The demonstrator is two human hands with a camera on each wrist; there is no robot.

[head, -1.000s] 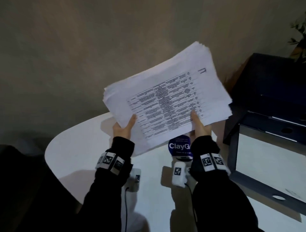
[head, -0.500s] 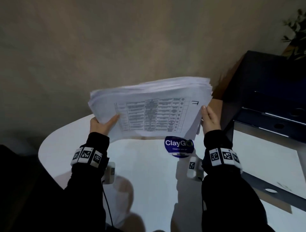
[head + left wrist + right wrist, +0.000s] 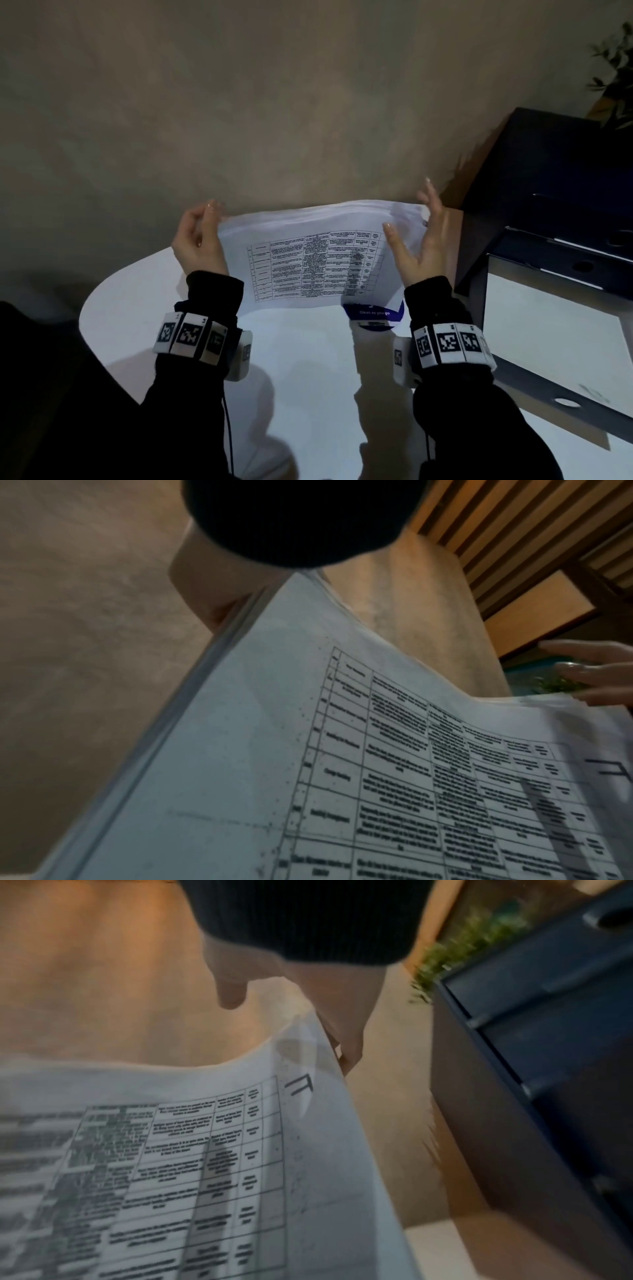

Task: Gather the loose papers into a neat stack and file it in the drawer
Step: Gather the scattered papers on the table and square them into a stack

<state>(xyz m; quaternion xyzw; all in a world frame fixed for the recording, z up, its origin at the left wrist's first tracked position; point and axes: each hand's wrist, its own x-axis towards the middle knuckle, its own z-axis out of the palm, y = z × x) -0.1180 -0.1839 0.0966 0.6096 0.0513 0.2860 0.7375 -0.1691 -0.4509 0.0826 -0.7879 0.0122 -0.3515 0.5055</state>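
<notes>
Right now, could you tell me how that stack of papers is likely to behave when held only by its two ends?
Probably floppy: the paper stack sags in the middle between the left hand and right hand. The sheets may fan or slip, since their edges sit staggered. With the right fingers splayed, that end seems least secure.

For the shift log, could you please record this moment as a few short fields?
papers: one stack, printed table facing the person, standing on edge over the white table
left hand: grips the stack's left edge
right hand: fingers spread, flat against the right edge
drawer: open, to the right, white inside
sticker: blue, partly hidden behind the papers
stage: squaring up, not yet filed
</notes>
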